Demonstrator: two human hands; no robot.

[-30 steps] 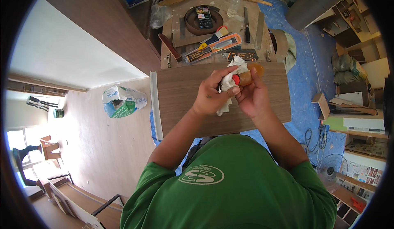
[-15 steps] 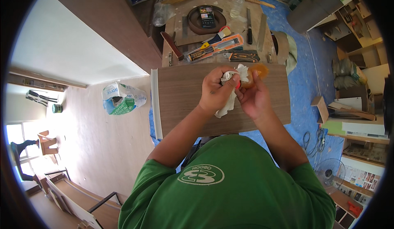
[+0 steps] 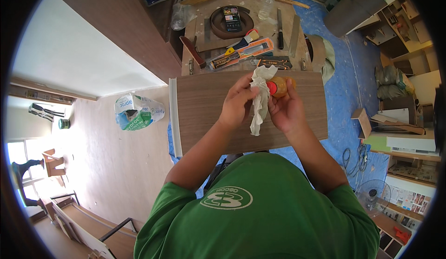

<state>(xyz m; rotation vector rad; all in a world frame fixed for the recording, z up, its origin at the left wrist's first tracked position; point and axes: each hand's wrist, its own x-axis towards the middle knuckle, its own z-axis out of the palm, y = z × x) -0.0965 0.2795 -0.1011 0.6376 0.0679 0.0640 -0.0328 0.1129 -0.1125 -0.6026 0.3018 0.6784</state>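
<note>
My right hand (image 3: 287, 108) is wrapped round a small bottle (image 3: 282, 86) of amber liquid, which lies sideways with its red cap (image 3: 272, 88) pointing left. A crumpled whitish cloth or tissue (image 3: 260, 101) hangs from my left hand (image 3: 238, 102), whose fingers pinch it close beside the cap. Some of the left fingertips are hidden behind the cloth. Both hands hover over a brown wood-grain board (image 3: 204, 106) in front of me.
Beyond the board, a worktable holds a packaged chisel (image 3: 241, 55), a paintbrush (image 3: 244, 41), a coil of brown edging (image 3: 216, 24) with a phone (image 3: 231, 18), and a clear bottle (image 3: 266, 6). A white-and-green plastic bag (image 3: 139, 112) stands left. Blue sheeting (image 3: 346, 73) covers the right floor.
The cloth, bunched round the cap before, has spread out and come away leftward, uncovering the red cap. My left hand has shifted slightly left and loosened its fist.
</note>
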